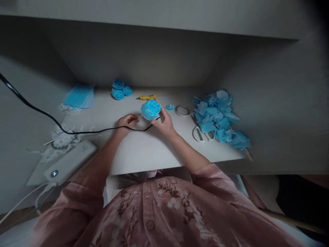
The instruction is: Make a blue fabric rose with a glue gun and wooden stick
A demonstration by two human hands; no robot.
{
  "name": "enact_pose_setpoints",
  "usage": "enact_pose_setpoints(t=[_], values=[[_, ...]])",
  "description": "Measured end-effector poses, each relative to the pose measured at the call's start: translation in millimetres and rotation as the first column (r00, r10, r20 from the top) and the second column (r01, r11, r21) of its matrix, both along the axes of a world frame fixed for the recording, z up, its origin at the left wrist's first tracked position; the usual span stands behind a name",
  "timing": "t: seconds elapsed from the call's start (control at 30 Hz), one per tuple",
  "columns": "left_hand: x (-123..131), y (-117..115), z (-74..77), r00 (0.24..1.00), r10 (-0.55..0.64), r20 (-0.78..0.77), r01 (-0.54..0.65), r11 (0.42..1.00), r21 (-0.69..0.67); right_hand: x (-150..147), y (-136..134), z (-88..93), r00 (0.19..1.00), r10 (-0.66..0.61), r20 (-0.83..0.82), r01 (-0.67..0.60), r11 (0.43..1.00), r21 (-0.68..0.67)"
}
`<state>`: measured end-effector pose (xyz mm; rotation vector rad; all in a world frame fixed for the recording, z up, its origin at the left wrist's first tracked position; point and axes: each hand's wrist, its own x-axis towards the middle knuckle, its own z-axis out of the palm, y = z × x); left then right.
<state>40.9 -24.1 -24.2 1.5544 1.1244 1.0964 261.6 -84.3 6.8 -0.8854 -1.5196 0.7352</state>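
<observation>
A blue fabric rose (149, 110) on a thin wooden stick is held above the white tabletop. My left hand (127, 121) pinches the stick just below the bloom. My right hand (165, 121) curves around the rose's right side, its thumb near the base and its fingers partly hidden behind the petals. Beyond the bloom lies a yellow pen-shaped tool (147, 97) with a dark tip. A small blue piece (170, 107) and a roll of tape (183, 110) sit just right of my right hand.
Three finished blue roses (118, 93) and stacked face masks (79, 97) are at the back left. Blue scraps (214, 115) and white-handled scissors (198, 134) lie right. A power bank (72, 161) and white scraps (61, 140) are left. A black cable (84, 132) crosses my left wrist.
</observation>
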Motion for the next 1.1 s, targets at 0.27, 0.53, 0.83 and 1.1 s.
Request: enact_pose_setpoints(t=[0.27, 0.53, 0.83, 1.1], values=[[-4.3, -0.9, 0.2, 0.992, -0.07, -0.104, 0.075, 0.996, 0.045, -1.9, -2.8, -0.7, 0.997, -0.08, -0.004, 0.08, 0.997, 0.009], [-0.9, -2.8, 2.7, 0.998, -0.038, -0.043, 0.038, 0.999, 0.008, -3.2, 1.3, -0.4, 0.998, -0.04, -0.046, 0.042, 0.998, 0.039], [-2.3, -7.1, 11.6, 0.971, -0.089, 0.223, 0.087, 0.996, 0.018, -6.1, -12.5, 13.0, 0.993, -0.006, 0.115, 0.006, 1.0, -0.002], [3.7, -15.6, 19.6, 0.908, -0.176, 0.381, 0.21, 0.977, -0.049, -11.9, -7.5, 6.3, 0.976, -0.048, 0.211, 0.041, 0.998, 0.038]])
